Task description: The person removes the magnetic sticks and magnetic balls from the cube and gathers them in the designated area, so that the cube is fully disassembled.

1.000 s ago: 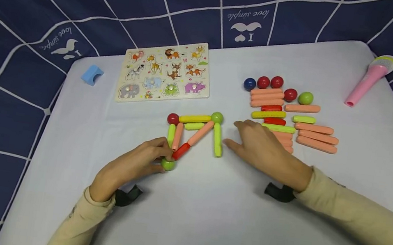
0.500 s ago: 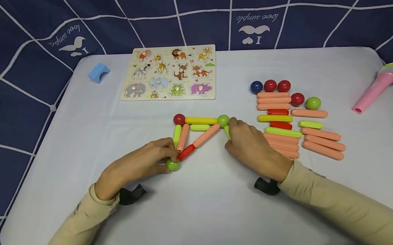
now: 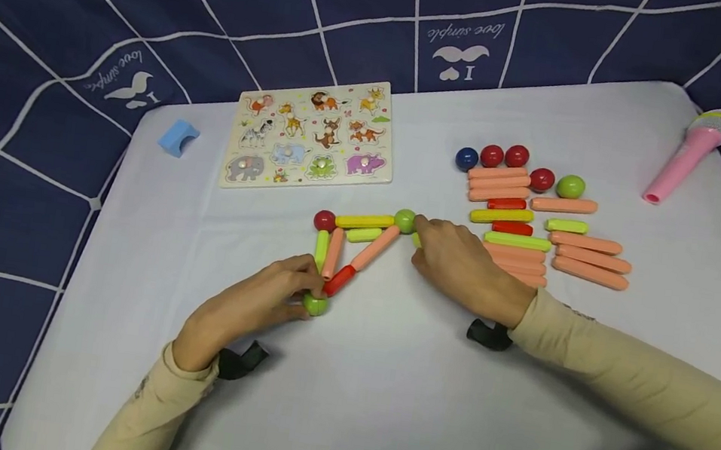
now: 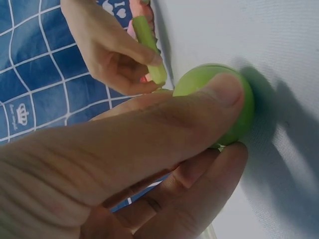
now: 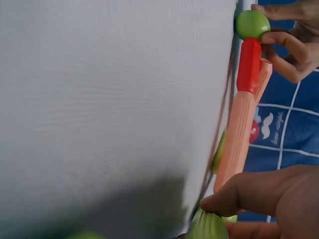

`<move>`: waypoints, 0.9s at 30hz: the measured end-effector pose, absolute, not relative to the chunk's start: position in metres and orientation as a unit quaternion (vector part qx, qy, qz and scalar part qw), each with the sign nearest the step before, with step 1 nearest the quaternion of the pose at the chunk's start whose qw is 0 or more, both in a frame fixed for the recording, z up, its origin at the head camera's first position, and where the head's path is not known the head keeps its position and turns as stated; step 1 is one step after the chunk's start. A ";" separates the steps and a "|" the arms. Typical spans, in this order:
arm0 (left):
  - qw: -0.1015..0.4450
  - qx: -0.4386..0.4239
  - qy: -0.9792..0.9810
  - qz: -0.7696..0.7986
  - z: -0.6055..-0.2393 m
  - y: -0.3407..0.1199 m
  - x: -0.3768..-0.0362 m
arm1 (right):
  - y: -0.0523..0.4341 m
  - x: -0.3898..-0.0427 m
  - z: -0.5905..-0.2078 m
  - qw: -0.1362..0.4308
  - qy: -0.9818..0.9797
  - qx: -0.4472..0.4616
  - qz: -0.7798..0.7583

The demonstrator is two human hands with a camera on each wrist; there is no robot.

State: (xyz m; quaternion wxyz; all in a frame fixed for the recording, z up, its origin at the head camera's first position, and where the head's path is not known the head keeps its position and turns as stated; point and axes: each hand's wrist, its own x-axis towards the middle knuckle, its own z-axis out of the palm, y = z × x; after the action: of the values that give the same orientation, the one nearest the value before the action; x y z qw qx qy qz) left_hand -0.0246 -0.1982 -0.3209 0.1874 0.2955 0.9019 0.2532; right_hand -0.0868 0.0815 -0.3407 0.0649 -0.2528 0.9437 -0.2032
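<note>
On the worktop (image 3: 377,410), the animal puzzle board (image 3: 311,134) lies at the rear, left of centre, with a small block (image 3: 177,137) to its left. The assembled rod-and-ball figure (image 3: 357,247) sits in front of the board, at centre. The loose rods and balls (image 3: 532,217) lie to the figure's right. A toy microphone (image 3: 691,154) rests at the far right rear. The left hand (image 3: 247,309) is at the figure's near-left corner ball (image 3: 315,303); the right hand (image 3: 464,269) sits between figure and loose pile.

The dark blue cloth (image 3: 52,25) behind the desk carries white script reading "love simple", seen upside down at 12 o'clock and tilted at 10 o'clock, each beside a moustache mark and an "I".
</note>
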 end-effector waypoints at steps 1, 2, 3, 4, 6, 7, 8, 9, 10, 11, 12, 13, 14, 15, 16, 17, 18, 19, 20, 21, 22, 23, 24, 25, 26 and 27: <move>0.187 0.295 0.902 0.254 -0.322 -0.198 -0.024 | 0.085 -0.085 -0.339 0.069 0.944 -0.253 -0.200; 0.186 0.295 0.902 0.255 -0.322 -0.198 -0.024 | 0.090 -0.084 -0.336 0.071 0.945 -0.253 -0.197; 0.185 0.294 0.902 0.258 -0.323 -0.198 -0.024 | 0.096 -0.082 -0.334 0.069 0.946 -0.253 -0.193; 0.184 0.294 0.901 0.260 -0.324 -0.198 -0.023 | 0.103 -0.080 -0.330 0.069 0.947 -0.248 -0.189; 0.183 0.293 0.900 0.264 -0.324 -0.199 -0.024 | 0.123 -0.076 -0.323 0.072 0.948 -0.243 -0.192; 0.183 0.293 0.900 0.266 -0.325 -0.199 -0.024 | 0.134 -0.073 -0.319 0.071 0.948 -0.243 -0.192; 0.183 0.293 0.899 0.267 -0.324 -0.199 -0.025 | 0.146 -0.071 -0.316 0.070 0.950 -0.243 -0.184; 0.183 0.294 0.899 0.268 -0.324 -0.200 -0.025 | 0.158 -0.068 -0.313 0.071 0.951 -0.244 -0.175; 0.184 0.293 0.899 0.267 -0.324 -0.200 -0.026 | 0.170 -0.066 -0.311 0.076 0.953 -0.240 -0.168; 0.185 0.292 0.899 0.268 -0.324 -0.200 -0.026 | 0.182 -0.064 -0.310 0.080 0.956 -0.237 -0.156; 0.187 0.292 0.899 0.268 -0.323 -0.200 -0.027 | 0.194 -0.062 -0.309 0.082 0.959 -0.232 -0.141; 0.187 0.291 0.900 0.266 -0.322 -0.201 -0.027 | 0.204 -0.061 -0.310 0.085 0.963 -0.224 -0.124; 0.188 0.289 0.901 0.264 -0.321 -0.201 -0.027 | 0.213 -0.060 -0.312 0.089 0.967 -0.212 -0.110; 0.189 0.288 0.901 0.263 -0.321 -0.201 -0.027 | 0.221 -0.059 -0.314 0.095 0.970 -0.200 -0.099; 0.190 0.286 0.902 0.263 -0.321 -0.202 -0.027 | 0.228 -0.059 -0.316 0.099 0.973 -0.190 -0.090; 0.190 0.285 0.902 0.263 -0.321 -0.202 -0.027 | 0.233 -0.058 -0.319 0.100 0.975 -0.182 -0.081; 0.190 0.285 0.902 0.263 -0.321 -0.202 -0.027 | 0.237 -0.057 -0.323 0.099 0.976 -0.180 -0.077; 0.191 0.285 0.902 0.263 -0.321 -0.202 -0.027 | 0.240 -0.056 -0.326 0.096 0.977 -0.178 -0.074; 0.192 0.285 0.901 0.265 -0.321 -0.202 -0.027 | 0.242 -0.055 -0.328 0.089 0.977 -0.180 -0.073; 0.192 0.285 0.901 0.266 -0.321 -0.202 -0.027 | 0.243 -0.054 -0.330 0.083 0.977 -0.184 -0.072; 0.193 0.285 0.900 0.268 -0.322 -0.202 -0.027 | 0.244 -0.052 -0.331 0.075 0.977 -0.187 -0.073; 0.193 0.285 0.900 0.269 -0.322 -0.202 -0.026 | 0.244 -0.052 -0.333 0.068 0.977 -0.190 -0.073; 0.194 0.285 0.899 0.270 -0.322 -0.202 -0.026 | 0.244 -0.051 -0.333 0.063 0.977 -0.192 -0.073; 0.195 0.285 0.899 0.271 -0.322 -0.201 -0.027 | 0.243 -0.050 -0.334 0.060 0.977 -0.191 -0.074; 0.195 0.285 0.898 0.271 -0.322 -0.201 -0.027 | 0.242 -0.050 -0.334 0.058 0.977 -0.191 -0.076; 0.195 0.287 0.898 0.270 -0.322 -0.200 -0.027 | 0.242 -0.049 -0.333 0.056 0.977 -0.191 -0.077</move>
State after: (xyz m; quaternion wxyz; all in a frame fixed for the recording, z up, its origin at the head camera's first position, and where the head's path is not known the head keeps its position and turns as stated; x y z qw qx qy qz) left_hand -0.0271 -0.2004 -0.3220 0.1946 0.2870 0.8984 0.2697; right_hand -0.0490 0.2416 -0.3330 0.0562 -0.1907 0.9770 -0.0773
